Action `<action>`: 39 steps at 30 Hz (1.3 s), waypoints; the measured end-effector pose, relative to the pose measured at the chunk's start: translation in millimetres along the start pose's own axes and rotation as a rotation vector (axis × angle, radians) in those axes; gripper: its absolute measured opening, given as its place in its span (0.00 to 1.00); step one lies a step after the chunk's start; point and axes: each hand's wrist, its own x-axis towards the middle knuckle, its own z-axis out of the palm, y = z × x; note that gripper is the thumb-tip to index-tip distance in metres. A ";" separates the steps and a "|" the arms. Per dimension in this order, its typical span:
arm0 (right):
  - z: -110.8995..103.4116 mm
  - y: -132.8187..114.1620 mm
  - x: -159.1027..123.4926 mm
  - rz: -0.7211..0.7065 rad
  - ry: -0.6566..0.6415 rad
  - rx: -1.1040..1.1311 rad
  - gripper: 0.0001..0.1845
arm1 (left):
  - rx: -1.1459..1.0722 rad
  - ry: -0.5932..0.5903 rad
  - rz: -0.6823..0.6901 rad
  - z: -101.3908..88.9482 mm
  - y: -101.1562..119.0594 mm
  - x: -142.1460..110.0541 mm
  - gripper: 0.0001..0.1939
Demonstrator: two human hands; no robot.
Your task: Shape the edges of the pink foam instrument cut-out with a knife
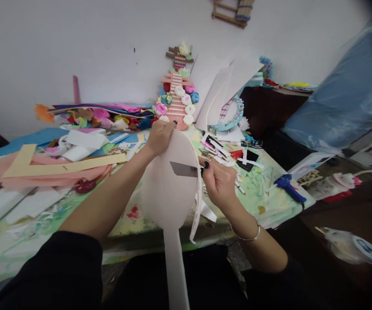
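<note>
The left hand [162,137], fingers closed over the top edge, holds the white lute-shaped piece [169,185], whose round body lies below that hand and whose narrow neck points toward the person's lap. Right of it, the right hand [221,181] is curled tightly around a knife [184,169], its flat blade reaching left over the body beside a curved white strip [199,202] along the edge; the blue glue gun [289,188] lies on the table, well right of the right hand.

Long white neck [175,269] and wooden wall piece [244,10] cut off by edges
</note>
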 end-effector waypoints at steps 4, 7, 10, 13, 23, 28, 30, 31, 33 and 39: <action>0.6 4.7 -2.4 0.012 -0.007 0.007 0.21 | 0.011 -0.025 -0.012 -0.2 -1.2 0.1 0.23; 1.0 7.4 -3.6 0.044 -0.013 0.031 0.21 | 0.008 -0.031 -0.023 0.3 -3.3 0.7 0.23; 1.6 10.2 -4.4 0.070 -0.010 0.044 0.20 | -0.008 -0.036 -0.019 0.5 -5.0 0.4 0.23; 2.3 13.8 -5.2 0.096 -0.019 0.047 0.21 | -0.018 -0.042 0.004 -0.2 -4.5 -0.6 0.23; 3.0 23.9 -9.0 0.185 -0.059 0.066 0.21 | -0.016 -0.039 0.039 -0.4 0.3 -1.9 0.23; 0.0 27.3 -9.1 0.214 -0.077 0.061 0.21 | 0.069 -0.014 0.045 1.2 4.9 -1.6 0.24; -1.6 28.3 -8.3 0.210 -0.068 0.051 0.21 | 0.139 -0.005 0.040 1.3 5.9 -0.5 0.24; -2.2 28.6 -7.5 0.202 -0.061 0.046 0.21 | 0.164 0.001 0.037 1.3 5.9 0.6 0.24; -2.7 28.4 -4.9 0.177 -0.045 0.034 0.22 | 0.185 0.009 0.033 1.7 4.9 4.0 0.24; 2.7 18.7 7.7 0.090 -0.023 0.028 0.21 | 0.153 -0.125 0.130 9.9 7.1 24.0 0.21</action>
